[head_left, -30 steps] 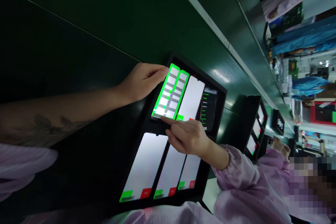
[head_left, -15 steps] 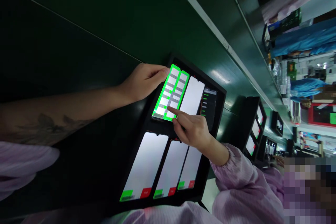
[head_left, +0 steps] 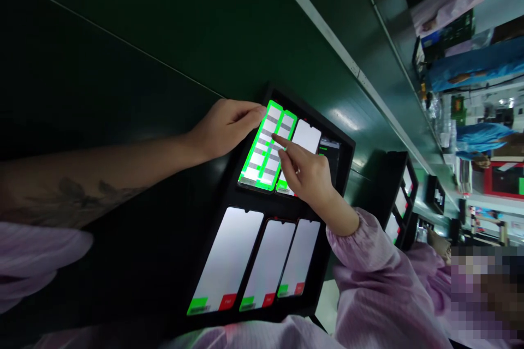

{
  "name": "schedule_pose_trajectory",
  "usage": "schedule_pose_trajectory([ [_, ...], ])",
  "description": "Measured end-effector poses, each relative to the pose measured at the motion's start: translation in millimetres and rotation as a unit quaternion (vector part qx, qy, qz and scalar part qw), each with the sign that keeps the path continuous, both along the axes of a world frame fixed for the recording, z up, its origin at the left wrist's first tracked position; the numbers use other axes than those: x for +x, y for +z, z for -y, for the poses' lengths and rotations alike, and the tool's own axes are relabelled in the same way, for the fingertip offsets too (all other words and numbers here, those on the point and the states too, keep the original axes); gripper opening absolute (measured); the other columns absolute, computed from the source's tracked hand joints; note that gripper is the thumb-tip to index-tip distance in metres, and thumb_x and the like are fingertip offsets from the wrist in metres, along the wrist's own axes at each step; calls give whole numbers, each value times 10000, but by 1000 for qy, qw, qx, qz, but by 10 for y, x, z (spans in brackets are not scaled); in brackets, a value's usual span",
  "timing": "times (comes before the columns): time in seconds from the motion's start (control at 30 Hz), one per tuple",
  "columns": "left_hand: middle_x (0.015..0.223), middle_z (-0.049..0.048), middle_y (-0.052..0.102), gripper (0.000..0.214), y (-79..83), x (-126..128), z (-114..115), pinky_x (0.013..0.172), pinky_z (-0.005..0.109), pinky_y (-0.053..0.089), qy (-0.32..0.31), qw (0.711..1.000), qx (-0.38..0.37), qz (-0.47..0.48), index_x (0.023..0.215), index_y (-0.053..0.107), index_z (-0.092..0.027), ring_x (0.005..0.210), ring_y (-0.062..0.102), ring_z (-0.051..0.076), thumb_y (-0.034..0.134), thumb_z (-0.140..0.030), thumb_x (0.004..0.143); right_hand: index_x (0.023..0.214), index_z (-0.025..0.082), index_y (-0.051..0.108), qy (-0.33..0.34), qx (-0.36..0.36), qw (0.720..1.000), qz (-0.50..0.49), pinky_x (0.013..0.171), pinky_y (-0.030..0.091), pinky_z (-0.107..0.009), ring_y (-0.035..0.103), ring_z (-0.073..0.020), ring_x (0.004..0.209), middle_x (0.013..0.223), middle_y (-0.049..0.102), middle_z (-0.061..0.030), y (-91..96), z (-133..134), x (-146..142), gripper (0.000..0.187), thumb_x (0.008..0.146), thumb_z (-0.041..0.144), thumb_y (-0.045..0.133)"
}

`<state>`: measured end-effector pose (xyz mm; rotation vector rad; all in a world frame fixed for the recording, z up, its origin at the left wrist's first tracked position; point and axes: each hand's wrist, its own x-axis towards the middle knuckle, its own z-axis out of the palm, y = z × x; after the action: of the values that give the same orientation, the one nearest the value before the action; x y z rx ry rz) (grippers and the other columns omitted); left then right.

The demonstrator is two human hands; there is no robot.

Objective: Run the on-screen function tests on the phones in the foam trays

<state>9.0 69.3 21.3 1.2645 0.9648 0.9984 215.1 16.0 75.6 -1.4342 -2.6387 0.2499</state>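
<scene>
A phone (head_left: 256, 159) with a green-bordered screen of white and grey blocks lies in a black tray (head_left: 250, 199). My right hand (head_left: 308, 170) is over it, index finger stretched out with its tip at the screen's middle and the other fingers curled, holding nothing. My left hand (head_left: 225, 126) is closed, thumb and fingers together at the tray's left rim beside the phone's upper edge. Whether those fingertips grip the rim, the phone or nothing, I cannot make out. A white-screen phone (head_left: 307, 135) and a dark-screen phone (head_left: 331, 147) are partly covered by my right hand.
Three white-screen phones, including one at the near left (head_left: 227, 256), fill the tray's near row, with green and red corners. Further right on the green bench (head_left: 172, 27) stands another black tray (head_left: 395, 185). A metal strip (head_left: 311, 11) crosses the bench. Other people are at the right.
My right index finger has moved up the screen from its lower part to the middle. The lower end of the white-screen phone beside it now shows. My left hand has stayed in place.
</scene>
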Motion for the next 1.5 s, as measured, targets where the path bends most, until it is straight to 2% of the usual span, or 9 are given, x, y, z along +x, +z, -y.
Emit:
schedule_pose_trajectory([
  [0.13,547,-45,273,406,-23,-13,-3,529,270,184,-6,1000,6,5,553,332,-205,542,244,66,501,-318,903,1174,165,790,13,6,1000,-8,554,458,-244,696,-96,644,1122,864,-89,-1,28,13,386,1120,283,426],
  [0.3,551,-45,275,406,-46,-13,-6,523,268,184,-9,1000,14,5,560,326,-208,540,242,65,493,-326,911,1089,140,795,31,44,998,-19,535,433,-230,666,-66,568,911,861,-45,35,121,13,364,1117,257,452],
  [0.53,563,-47,262,398,-65,-8,-19,522,280,192,-14,999,29,-3,573,317,-219,539,236,70,467,-339,921,907,177,723,61,24,998,-3,548,466,-256,769,-97,712,1250,840,-81,-38,101,-122,431,1144,292,382],
  [0.63,567,-47,265,392,-62,-13,-17,521,277,189,-14,999,31,-1,573,318,-219,543,232,68,470,-333,916,962,165,728,68,23,997,-7,573,482,-264,800,-121,786,1252,838,-87,-75,58,-196,407,1144,287,385],
  [0.8,554,-44,275,393,-51,-22,-17,516,265,191,-17,999,35,2,561,335,-214,537,244,66,469,-338,908,956,163,750,56,29,998,-23,560,469,-242,727,-80,643,1142,864,-76,-36,44,-178,401,1133,277,408],
  [1.0,550,-44,281,404,-31,-23,-12,521,264,182,-7,1000,20,-2,560,330,-204,536,250,62,496,-314,912,1005,173,787,-6,18,999,-34,486,401,-227,556,-54,462,814,844,-13,69,158,25,314,1081,217,486],
  [1.2,550,-44,271,408,-15,-8,-1,531,283,177,-9,1000,8,4,555,319,-209,539,245,69,491,-286,917,728,194,687,-27,26,998,-50,465,394,-219,627,-48,526,1026,878,-61,100,216,123,366,1050,175,516],
  [1.4,553,-46,261,419,-12,-12,-1,539,295,179,-13,1000,7,-1,562,304,-216,544,226,78,486,-308,928,963,191,790,-36,29,998,-51,509,455,-222,622,-61,520,1044,878,-56,87,137,118,287,1048,167,517],
  [1.5,553,-47,262,423,-16,-16,-2,546,303,188,-14,1000,6,-4,562,302,-217,543,225,80,494,-324,923,969,185,798,-38,41,997,-52,494,451,-224,610,-62,504,1062,877,-63,66,68,108,293,1045,167,515],
])
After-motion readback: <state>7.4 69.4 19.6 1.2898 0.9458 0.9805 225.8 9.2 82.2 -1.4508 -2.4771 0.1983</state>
